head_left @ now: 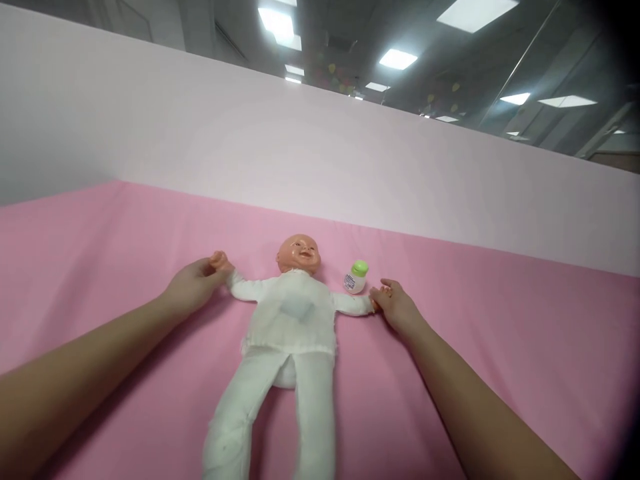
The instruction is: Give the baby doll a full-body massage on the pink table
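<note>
A baby doll (295,320) with a white cloth body lies on its back, its arms spread to both sides. With closed fingers, my left hand (191,288) grips the doll's hand (221,261) on the left of the view. On the other side, my right hand (399,308) pinches the doll's other hand, which is mostly covered by my fingers. Beside that arm, near the doll's head, is a small white bottle (355,279) with a green cap; neither of my hands touches it. The ends of the doll's legs run out of view at the bottom.
A pink sheet (125,267) covers the surface under the doll. A pale wall or panel (280,147) rises along the far side. Above it, a dark glassy area (345,40) shows bright ceiling lights.
</note>
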The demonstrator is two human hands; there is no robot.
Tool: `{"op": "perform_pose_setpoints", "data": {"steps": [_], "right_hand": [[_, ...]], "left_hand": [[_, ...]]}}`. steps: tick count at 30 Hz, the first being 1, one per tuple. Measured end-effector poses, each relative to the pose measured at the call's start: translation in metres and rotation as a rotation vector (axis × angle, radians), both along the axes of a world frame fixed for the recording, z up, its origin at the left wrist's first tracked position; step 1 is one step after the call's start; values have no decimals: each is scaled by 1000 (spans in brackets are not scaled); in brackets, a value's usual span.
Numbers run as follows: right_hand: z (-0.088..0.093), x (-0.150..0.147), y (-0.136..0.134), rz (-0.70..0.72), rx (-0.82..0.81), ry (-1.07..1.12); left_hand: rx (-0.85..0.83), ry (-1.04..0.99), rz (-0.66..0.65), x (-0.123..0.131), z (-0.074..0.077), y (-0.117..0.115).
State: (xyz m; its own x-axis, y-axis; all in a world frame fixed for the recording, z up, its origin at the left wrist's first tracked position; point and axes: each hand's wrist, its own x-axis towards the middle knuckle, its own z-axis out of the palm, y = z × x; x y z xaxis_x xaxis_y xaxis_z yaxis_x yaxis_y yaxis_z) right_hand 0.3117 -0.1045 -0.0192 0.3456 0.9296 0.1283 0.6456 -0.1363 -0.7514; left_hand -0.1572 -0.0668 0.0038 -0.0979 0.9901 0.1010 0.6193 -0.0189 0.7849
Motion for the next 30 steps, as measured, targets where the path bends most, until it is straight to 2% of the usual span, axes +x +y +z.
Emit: {"op": "perform_pose_setpoints", "data": {"steps": [3,5,9,11,13,16,18,20,23,26,28,30], "right_hand": [[4,0,0,-5,-80,-49],[8,-5,-4,-7,-78,-64],[21,-27,-23,15,98,-105],[28,-46,-38,119,213,-187],[32,-65,-53,282,312,-253],[33,-89,-70,584,401,-406],[31,-99,-75,721,434,-484],[28,-104,-77,779,451,-516],[25,-104,-75,802,464,-502],[27,-96,-70,758,490,-456],[31,-85,-66,602,475,-409],[36,-71,-61,361,436,-314]], "left_hand": [[1,7,-32,-3,-5,5],[31,-5,-33,-3,-7,5],[175,-23,-14,11,-1,-11],[280,63,-42,24,5,-27],[447,166,-203,37,10,-43],[689,292,-534,52,10,-60],[773,358,-643,56,7,-65],[779,429,-676,57,4,-65],[750,484,-725,56,3,-64],[755,424,-722,53,8,-62],[736,369,-621,49,13,-61],[638,302,-430,43,17,-57]]}}
